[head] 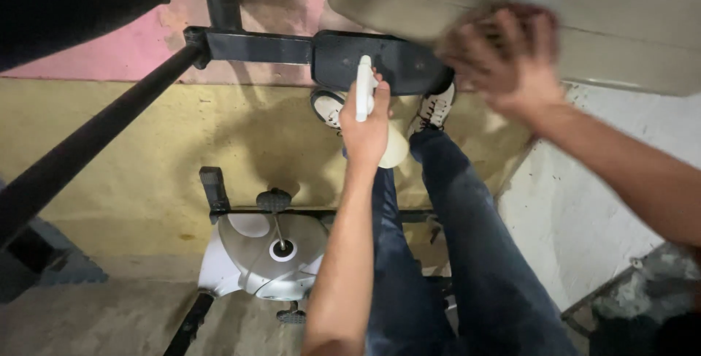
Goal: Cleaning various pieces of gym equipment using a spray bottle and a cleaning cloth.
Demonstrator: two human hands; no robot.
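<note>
My left hand (365, 126) grips a white spray bottle (364, 87) upright, its nozzle near a black padded plate (394, 60) on a black metal frame. My right hand (504, 53), blurred, presses a dark rag against the underside edge of a large beige padded panel (621, 13) at the top right. My legs in dark jeans (467, 239) and white sneakers (436, 108) show below the hands.
A black bar (87, 144) slants across the left. A white and grey pedal unit (266, 254) with black pedals stands on the floor beside my legs. A pink and yellow wall is behind, with a white wall and rubble at the right.
</note>
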